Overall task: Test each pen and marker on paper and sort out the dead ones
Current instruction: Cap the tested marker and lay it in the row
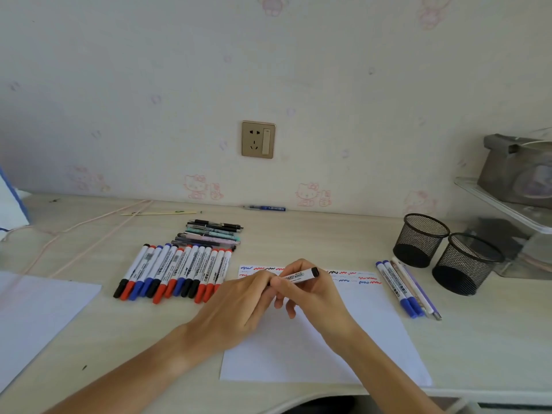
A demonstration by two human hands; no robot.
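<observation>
Pinching a black whiteboard marker (300, 275) between both hands, left hand (239, 303) and right hand (307, 294), above the test paper (358, 339), the person probably does best pulling the cap straight, barrel steady.

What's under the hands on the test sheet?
Under the left hand and right hand, which hold a black-ended marker, lies the paper. Scribble rows show along its top edge either side; marks beneath the hands are covered.

A home bedroom desk (298, 231): cartoon-kitten wallpaper (197, 186), wall socket (258, 139).
</observation>
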